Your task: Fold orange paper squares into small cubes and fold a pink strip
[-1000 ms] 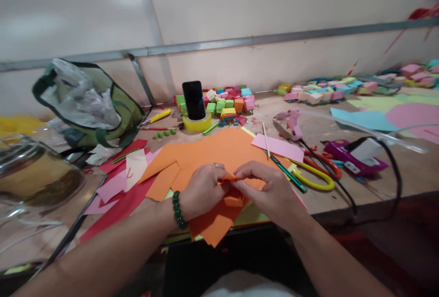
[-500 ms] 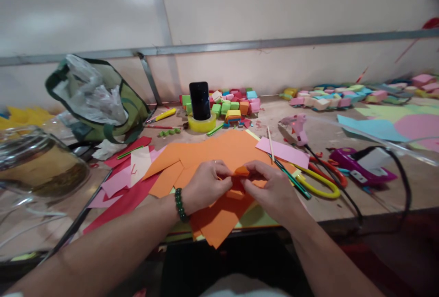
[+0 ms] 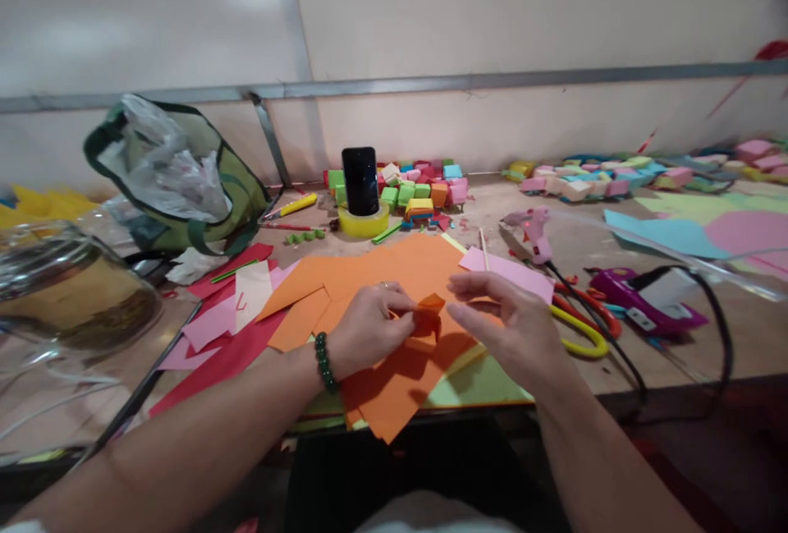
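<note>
Between finger and thumb, my left hand (image 3: 375, 323) pinches a small folded piece of orange paper (image 3: 429, 319) by its left side. A green bead bracelet circles that wrist. Just to the right, my right hand (image 3: 508, 315) is off the paper, thumb and fingers apart with nothing between them. Under both hands lie overlapping orange paper sheets (image 3: 394, 266), some reaching over the table's front edge. Pale green sheets (image 3: 477, 385) show beneath them. A pink paper strip (image 3: 510, 270) and yellow-handled scissors (image 3: 584, 340) are partly covered by my right hand.
A pink glue gun (image 3: 534, 233) and a purple tool (image 3: 649, 299) with a black cord lie at right. Behind stand a phone (image 3: 360, 180) in a yellow tape roll (image 3: 363, 222) and folded paper blocks (image 3: 422, 188). At left are a glass jar (image 3: 74, 295) and green bag (image 3: 237, 196).
My right hand has let go of the folded orange paper and moved right, its fingers spreading. My left hand keeps its pinch in nearly the same place.
</note>
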A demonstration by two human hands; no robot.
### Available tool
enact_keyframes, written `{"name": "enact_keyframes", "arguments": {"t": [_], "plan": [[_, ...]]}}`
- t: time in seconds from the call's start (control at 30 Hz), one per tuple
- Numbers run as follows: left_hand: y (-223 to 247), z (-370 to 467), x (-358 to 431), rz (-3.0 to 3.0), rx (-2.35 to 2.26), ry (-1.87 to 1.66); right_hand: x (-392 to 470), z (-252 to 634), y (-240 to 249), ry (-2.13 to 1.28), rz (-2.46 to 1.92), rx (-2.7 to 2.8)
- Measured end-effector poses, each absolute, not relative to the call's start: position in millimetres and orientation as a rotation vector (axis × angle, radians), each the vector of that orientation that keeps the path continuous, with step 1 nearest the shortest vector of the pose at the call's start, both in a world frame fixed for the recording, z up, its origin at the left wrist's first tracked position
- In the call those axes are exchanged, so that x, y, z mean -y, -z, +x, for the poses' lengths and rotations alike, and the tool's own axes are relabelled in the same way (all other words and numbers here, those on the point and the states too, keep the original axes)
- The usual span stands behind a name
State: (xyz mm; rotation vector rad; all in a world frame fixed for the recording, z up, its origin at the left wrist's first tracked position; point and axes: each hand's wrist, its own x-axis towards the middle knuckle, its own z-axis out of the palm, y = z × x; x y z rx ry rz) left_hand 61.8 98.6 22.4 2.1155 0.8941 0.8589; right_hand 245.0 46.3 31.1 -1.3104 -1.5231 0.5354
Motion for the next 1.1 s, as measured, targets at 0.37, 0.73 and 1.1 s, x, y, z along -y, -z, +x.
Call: {"name": "enact_keyframes", "arguments": {"t": [0.37, 0.73, 1.1], "plan": [[-24.2, 62.3, -98.0, 2.057, -0.918, -0.851, -48.4, 242.1, -26.6, -0.339, -1.321, 1.79], [-18.3, 65.2, -89.9, 2.253, -0.922, -0.898, -54.4, 252.6, -36.3, -0.905, -1.4, 1.708], [-19.9, 66.0, -88.4, 2.305, -0.983, -0.857, -57.7, 253.4, -28.6, -0.924, -1.46, 1.786]]}}
